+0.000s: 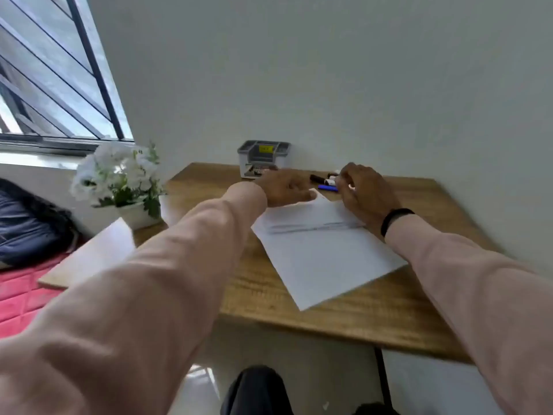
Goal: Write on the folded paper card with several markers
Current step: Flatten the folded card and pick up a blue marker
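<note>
Matt wood-grain tabletop (374, 310); smooth white paper card (326, 259); soft pink cloth sleeve (155, 283); grey plastic organizer (263, 157) upper center.

**Both hands at the far edge of the paper**

We see a white paper (326, 253) lying flat on the wooden table (389, 313). Our left hand (285, 188) presses its far corner. Our right hand (363, 193) rests on the far edge, fingers by the markers (324, 182). A grey box (263, 158) stands against the wall; white flowers (119, 175) sit left.
</note>
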A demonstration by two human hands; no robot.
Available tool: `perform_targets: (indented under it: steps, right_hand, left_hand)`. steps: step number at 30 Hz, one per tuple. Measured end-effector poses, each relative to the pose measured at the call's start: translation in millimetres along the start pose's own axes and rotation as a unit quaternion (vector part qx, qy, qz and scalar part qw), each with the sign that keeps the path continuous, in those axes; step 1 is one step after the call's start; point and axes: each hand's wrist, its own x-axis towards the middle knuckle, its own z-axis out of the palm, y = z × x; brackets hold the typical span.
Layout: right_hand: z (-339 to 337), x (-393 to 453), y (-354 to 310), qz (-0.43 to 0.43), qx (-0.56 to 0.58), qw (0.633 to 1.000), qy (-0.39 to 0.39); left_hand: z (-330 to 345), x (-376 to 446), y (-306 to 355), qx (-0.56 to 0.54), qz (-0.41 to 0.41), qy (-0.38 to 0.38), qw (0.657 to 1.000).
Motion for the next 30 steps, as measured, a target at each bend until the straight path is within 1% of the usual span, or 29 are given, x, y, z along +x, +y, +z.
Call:
perform_targets:
  steps: [1,2,3,4,6,8,10,13,17,19,20,22,23,26,28,30]
  right_hand:
    - [-1,-13,-2,-0.007,0.005,1.0,0.009]
    - [-6,-26,-9,-0.008,-0.002,1.0,0.006]
    - [-7,-38,-12,-0.013,-0.002,1.0,-0.012]
    - [-13,-52,-22,-0.013,-0.009,0.999,-0.048]
    - [-13,-71,-26,-0.01,-0.014,0.993,-0.116]
    - [-14,-80,-30,0.017,-0.005,0.988,-0.151]
    - [-14,-82,-31,0.036,0.007,0.987,-0.154]
    - [-12,-75,-31,0.049,0.003,0.99,-0.131]
    - [-13,-48,-29,0.049,0.004,0.994,-0.094]
    - [-10,-36,-27,0.041,0.013,0.993,-0.107]
    - [-7,-35,-27,0.026,-0.003,0.991,-0.131]
    - [3,-38,-25,-0.01,-0.041,0.982,-0.185]
    - [7,-41,-24,-0.017,-0.042,0.979,-0.201]
    - [11,-43,-16,-0.014,-0.014,0.979,-0.205]
    - [13,-39,-10,-0.023,-0.022,0.978,-0.208]
    - [14,-29,-2,-0.028,-0.039,0.975,-0.216]
  left_hand:
    - [7,-12,-2,0.012,0.009,0.008,1.0]
    - [12,-27,-1,0.029,-0.002,0.018,0.999]
    - [20,-39,-2,0.024,-0.009,0.03,0.999]
    - [27,-53,-1,0.018,-0.027,0.035,0.999]
    - [40,-70,4,0.003,-0.038,0.051,0.998]
    - [48,-77,9,-0.022,-0.036,0.062,0.997]
    - [54,-80,11,-0.045,-0.038,0.078,0.995]
    - [57,-76,12,-0.101,-0.064,0.095,0.988]
    - [45,-60,12,-0.209,-0.069,0.069,0.973]
    - [41,-52,10,-0.249,-0.065,0.054,0.965]
    - [41,-48,9,-0.241,-0.061,0.042,0.968]
    - [45,-40,4,-0.154,-0.042,0.028,0.987]
    - [46,-36,1,-0.106,-0.026,0.024,0.994]
    - [42,-22,-11,-0.041,0.016,-0.005,0.999]
    - [38,-11,-21,0.012,0.03,-0.049,0.998]
    - [37,1,-29,0.035,0.037,-0.092,0.994]
